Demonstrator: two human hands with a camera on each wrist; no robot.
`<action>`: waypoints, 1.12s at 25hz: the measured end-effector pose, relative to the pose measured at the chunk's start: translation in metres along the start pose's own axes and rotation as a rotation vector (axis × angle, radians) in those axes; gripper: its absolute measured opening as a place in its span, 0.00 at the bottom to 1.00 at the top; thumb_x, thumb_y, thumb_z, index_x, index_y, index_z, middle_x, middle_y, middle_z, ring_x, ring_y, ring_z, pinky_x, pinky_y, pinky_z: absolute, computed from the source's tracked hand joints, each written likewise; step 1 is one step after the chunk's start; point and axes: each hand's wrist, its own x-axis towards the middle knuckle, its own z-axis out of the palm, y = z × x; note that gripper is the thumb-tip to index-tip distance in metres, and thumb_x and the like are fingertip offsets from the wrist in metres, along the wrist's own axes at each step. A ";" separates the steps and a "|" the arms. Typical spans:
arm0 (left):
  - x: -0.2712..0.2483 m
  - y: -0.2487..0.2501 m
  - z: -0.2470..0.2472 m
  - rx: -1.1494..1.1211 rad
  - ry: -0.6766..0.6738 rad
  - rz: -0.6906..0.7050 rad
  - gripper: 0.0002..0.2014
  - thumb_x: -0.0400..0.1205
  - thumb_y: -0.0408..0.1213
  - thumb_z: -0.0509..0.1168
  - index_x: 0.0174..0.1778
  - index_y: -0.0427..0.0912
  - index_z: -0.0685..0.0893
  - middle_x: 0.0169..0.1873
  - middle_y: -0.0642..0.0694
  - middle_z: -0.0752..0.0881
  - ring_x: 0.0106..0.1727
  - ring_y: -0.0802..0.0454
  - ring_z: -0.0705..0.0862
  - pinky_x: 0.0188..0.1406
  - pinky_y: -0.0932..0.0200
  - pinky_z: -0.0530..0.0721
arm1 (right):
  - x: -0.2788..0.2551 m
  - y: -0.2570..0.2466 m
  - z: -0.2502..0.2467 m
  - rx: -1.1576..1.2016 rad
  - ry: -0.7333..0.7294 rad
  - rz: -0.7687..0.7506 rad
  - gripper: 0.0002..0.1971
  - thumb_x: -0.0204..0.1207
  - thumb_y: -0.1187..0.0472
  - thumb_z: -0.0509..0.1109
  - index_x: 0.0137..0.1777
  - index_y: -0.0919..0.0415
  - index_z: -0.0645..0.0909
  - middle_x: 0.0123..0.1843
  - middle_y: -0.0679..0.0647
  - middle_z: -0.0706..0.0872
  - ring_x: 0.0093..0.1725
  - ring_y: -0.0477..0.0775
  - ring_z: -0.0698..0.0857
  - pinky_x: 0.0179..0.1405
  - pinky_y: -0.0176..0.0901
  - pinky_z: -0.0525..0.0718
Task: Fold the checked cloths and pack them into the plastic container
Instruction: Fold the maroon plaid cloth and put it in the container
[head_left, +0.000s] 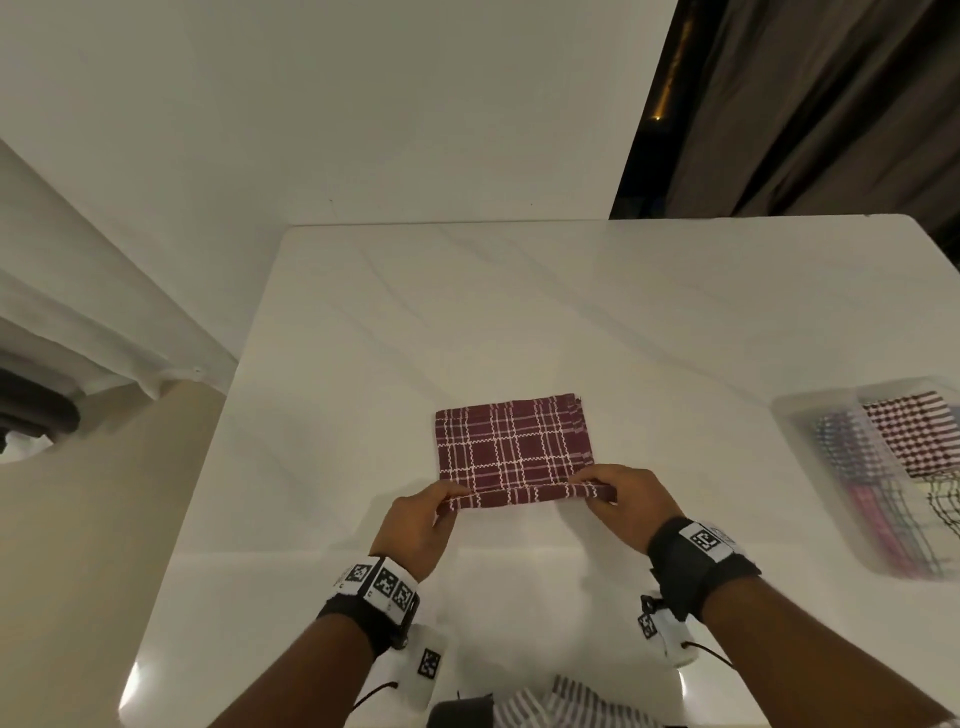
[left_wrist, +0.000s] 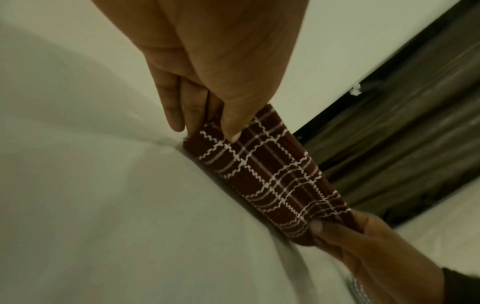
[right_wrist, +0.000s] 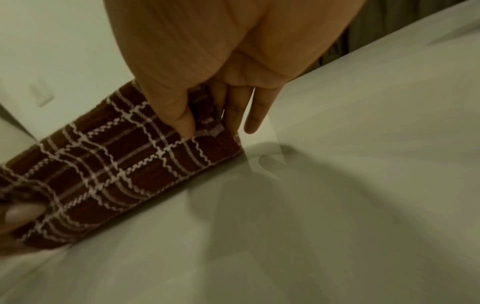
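Note:
A maroon checked cloth (head_left: 511, 447) with white lines lies folded in the middle of the white table (head_left: 519, 312). Its near edge is lifted off the table. My left hand (head_left: 426, 512) pinches the near left corner between thumb and fingers, and the left wrist view shows the cloth (left_wrist: 262, 174) held the same way by the left hand (left_wrist: 207, 115). My right hand (head_left: 618, 499) pinches the near right corner, seen in the right wrist view on the cloth (right_wrist: 124, 162) under the right hand (right_wrist: 205, 115). The clear plastic container (head_left: 810, 415) stands at the right edge with folded checked cloths (head_left: 909, 431) inside.
The table's left edge drops beside a white-draped piece (head_left: 78, 291). A dark curtain (head_left: 810, 104) hangs at the back right. Striped fabric (head_left: 566, 701) lies at the table's near edge under my arms.

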 end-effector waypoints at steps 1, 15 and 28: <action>-0.001 -0.001 -0.002 -0.025 0.030 -0.025 0.07 0.84 0.40 0.66 0.57 0.53 0.84 0.46 0.57 0.89 0.44 0.63 0.86 0.49 0.63 0.85 | -0.004 0.000 -0.001 0.082 0.038 0.040 0.11 0.79 0.60 0.72 0.59 0.46 0.84 0.54 0.43 0.89 0.48 0.36 0.85 0.51 0.24 0.80; 0.019 -0.008 -0.001 -0.081 0.064 -0.231 0.13 0.85 0.54 0.60 0.53 0.50 0.82 0.40 0.56 0.89 0.40 0.60 0.87 0.43 0.60 0.85 | 0.003 0.005 0.003 0.268 0.090 0.226 0.09 0.84 0.50 0.64 0.55 0.51 0.83 0.45 0.45 0.90 0.45 0.40 0.88 0.36 0.19 0.77; 0.021 0.015 0.014 0.307 0.240 0.079 0.15 0.81 0.43 0.64 0.63 0.47 0.76 0.67 0.47 0.77 0.67 0.46 0.76 0.64 0.45 0.80 | 0.008 -0.023 0.034 -0.415 0.172 -0.123 0.30 0.81 0.45 0.60 0.81 0.52 0.62 0.80 0.52 0.69 0.81 0.57 0.64 0.82 0.58 0.60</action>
